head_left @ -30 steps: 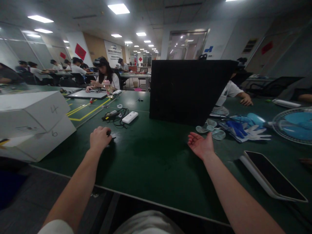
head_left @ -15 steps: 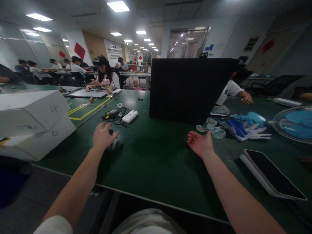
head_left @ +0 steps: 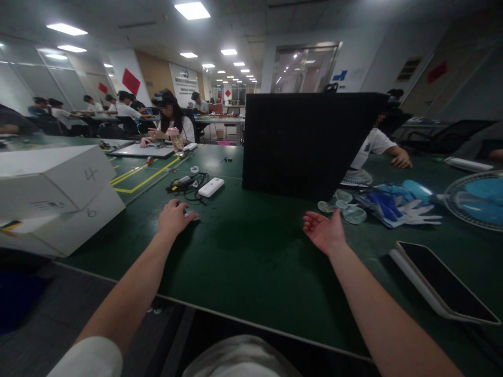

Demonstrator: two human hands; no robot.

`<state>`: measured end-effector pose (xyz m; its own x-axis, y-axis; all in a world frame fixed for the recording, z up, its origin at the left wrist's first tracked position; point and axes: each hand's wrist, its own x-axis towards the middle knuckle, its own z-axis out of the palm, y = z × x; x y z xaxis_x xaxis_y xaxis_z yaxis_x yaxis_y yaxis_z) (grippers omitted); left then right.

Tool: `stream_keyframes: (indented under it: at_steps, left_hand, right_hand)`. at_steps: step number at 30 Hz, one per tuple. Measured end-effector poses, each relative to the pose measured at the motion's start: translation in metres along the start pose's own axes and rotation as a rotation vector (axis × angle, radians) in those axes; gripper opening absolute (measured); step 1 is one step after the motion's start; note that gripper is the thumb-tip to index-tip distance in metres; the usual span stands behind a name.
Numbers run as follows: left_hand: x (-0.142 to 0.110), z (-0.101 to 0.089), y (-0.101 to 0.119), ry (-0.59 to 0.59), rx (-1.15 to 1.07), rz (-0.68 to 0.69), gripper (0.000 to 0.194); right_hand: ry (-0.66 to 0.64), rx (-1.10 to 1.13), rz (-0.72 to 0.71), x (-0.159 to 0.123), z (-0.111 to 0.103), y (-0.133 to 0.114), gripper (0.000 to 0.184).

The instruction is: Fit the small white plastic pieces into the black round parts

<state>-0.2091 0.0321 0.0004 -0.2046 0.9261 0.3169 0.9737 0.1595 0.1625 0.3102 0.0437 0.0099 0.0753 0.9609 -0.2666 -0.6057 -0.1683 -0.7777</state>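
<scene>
My left hand (head_left: pixel 172 219) is low over the green table (head_left: pixel 243 262), left of the middle. Its fingers curl around a small thing, mostly hidden, that I cannot make out; the thumb points right. My right hand (head_left: pixel 325 230) rests palm up and open, fingers loosely bent, nothing on the palm. Just beyond its thumb lies a pale translucent fan blade (head_left: pixel 346 209). A white power bank (head_left: pixel 211 187) and a tangle of black cables (head_left: pixel 186 184) lie beyond my left hand.
A large black panel (head_left: pixel 298 141) stands beyond my hands. White boxes (head_left: pixel 58 178) are stacked at left. Gloves (head_left: pixel 396 209), a blue fan (head_left: pixel 477 196) and a phone-like slab (head_left: pixel 444 280) lie at right. Co-workers sit across the table, one behind a pink-capped bottle (head_left: pixel 176 140).
My left hand has shifted slightly right and turned; the dark thing visible by its fingers is now mostly hidden. My right hand has hardly moved.
</scene>
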Motion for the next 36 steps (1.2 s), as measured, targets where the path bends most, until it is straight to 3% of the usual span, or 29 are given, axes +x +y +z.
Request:
stream_keyframes:
  at_steps: [5,14,22,25,30,36]
  left_hand:
    - [-0.001,-0.002,0.001,0.061,-0.044,0.019,0.054]
    - [0.002,0.003,-0.004,0.262,-0.177,-0.107,0.05]
    - [0.007,0.016,0.005,0.191,-0.287,-0.172,0.05]
    - [0.01,0.02,0.011,0.152,-0.327,-0.139,0.046]
    - [0.011,0.029,0.052,0.089,-0.414,0.019,0.042]
    - [-0.003,0.037,0.146,-0.046,-0.557,0.226,0.031]
  right_hand:
    - [0.006,-0.001,0.001,0.001,0.0,0.0,0.078]
    - [0.007,-0.008,0.0,-0.004,0.004,-0.001,0.077]
    - [-0.005,-0.005,-0.011,-0.007,0.005,-0.001,0.077]
    - [-0.006,0.002,-0.015,-0.008,0.005,-0.001,0.076]
    - [-0.02,0.023,-0.01,-0.008,0.004,-0.001,0.076]
    - [-0.023,0.033,-0.014,-0.008,0.002,0.0,0.074]
